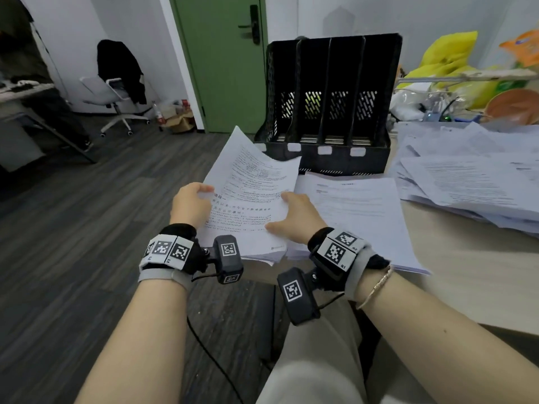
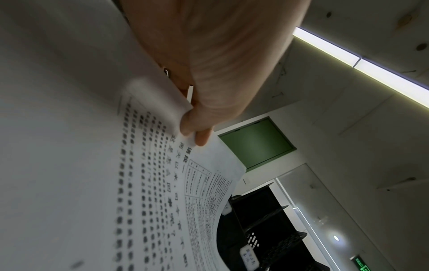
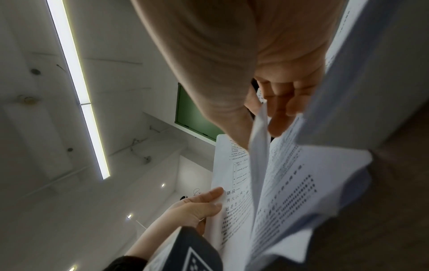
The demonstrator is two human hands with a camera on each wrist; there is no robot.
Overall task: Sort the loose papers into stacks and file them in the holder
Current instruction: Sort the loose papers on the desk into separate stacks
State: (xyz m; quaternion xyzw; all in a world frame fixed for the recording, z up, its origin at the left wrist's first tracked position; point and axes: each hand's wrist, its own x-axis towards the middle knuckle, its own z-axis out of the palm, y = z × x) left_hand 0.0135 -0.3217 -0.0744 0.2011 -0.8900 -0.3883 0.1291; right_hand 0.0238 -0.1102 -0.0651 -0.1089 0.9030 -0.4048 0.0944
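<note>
Papers point(image 1: 250, 182); holder point(image 1: 329, 103) in head view

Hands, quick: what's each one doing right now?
Left hand: pinches the left edge of the held stack of papers.
Right hand: grips the same stack's right edge, fingers curled round the sheets.

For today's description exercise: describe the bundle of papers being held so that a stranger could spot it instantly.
Start at the black file holder on the desk; just in front of it, toward the desk's left edge, is the held bundle. Unlike the flat stack and messy pile to its right, left hand and right hand grip it.
</note>
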